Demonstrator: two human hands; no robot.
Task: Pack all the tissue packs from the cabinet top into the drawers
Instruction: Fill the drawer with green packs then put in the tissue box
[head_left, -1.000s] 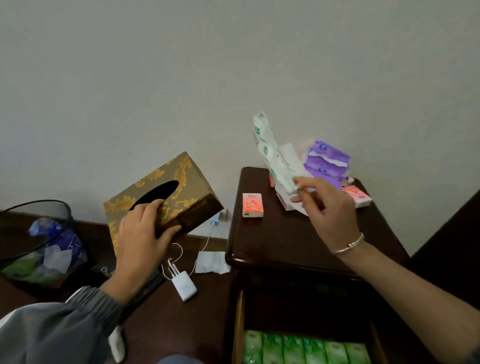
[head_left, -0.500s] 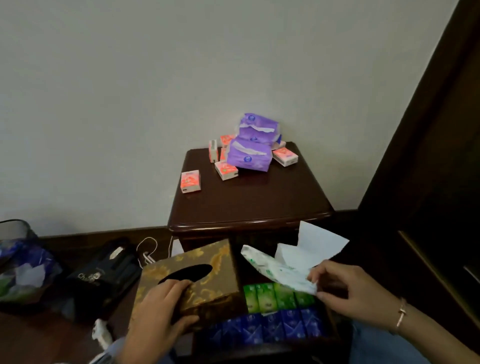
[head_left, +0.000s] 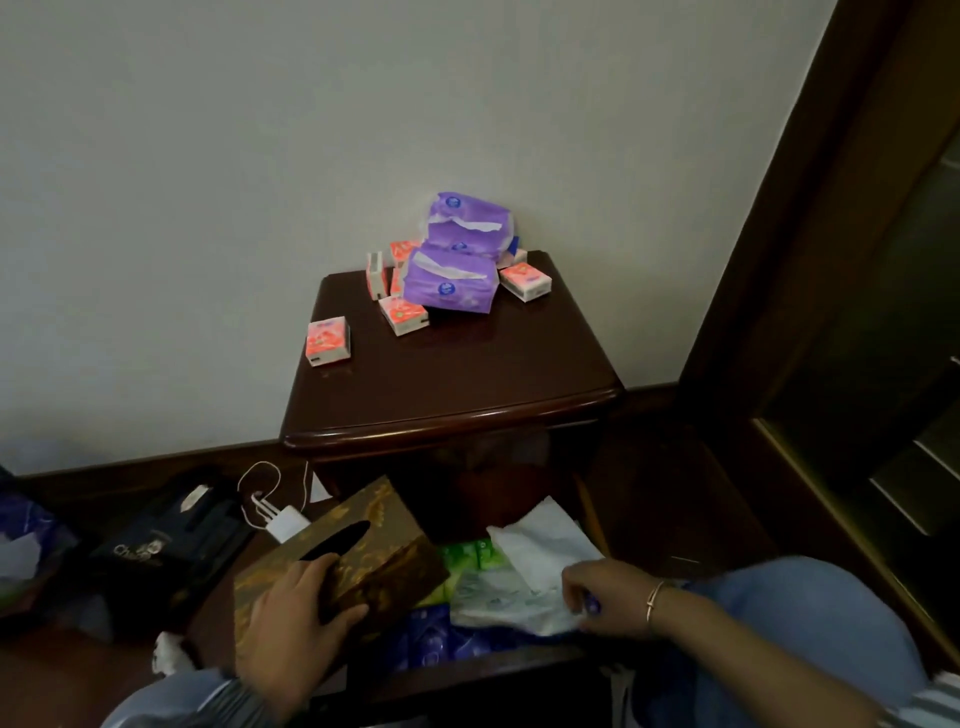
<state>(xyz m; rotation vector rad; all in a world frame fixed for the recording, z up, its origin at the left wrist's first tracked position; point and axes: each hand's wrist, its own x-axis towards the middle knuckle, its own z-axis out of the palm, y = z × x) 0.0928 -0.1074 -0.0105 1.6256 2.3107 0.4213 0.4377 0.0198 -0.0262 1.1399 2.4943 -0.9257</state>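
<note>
The left hand grips a gold-patterned tissue box, fingers curled at the edge of its dark slot and thumb on the front face. It holds the box tilted over the left corner of the open drawer. The right hand has its fingers curled down onto the near-right end of a white soft pack, which lies in the drawer with a loose tissue sheet standing out of it towards the back. Whether the pack is fully set down I cannot tell.

Under and beside that pack the drawer holds a row of green packs at the back and blue packs at the front.

The pack looks light and limp, with a slick film wrapper. It will likely sag and spill sheets if lifted by one end, so a hold across the middle is safer. The box seems stiff and light, and its side walls should take a firm grip.

Above and behind the drawer, on the cabinet top, remain the purple packs, piled at the back. Like the white pack, they are probably soft and slippery, and best taken round the body. Around them lie small red packs, firmer-looking and easy to pinch by the sides.

Left of the drawer, on the floor, lie a white charger and a black bag.
</note>
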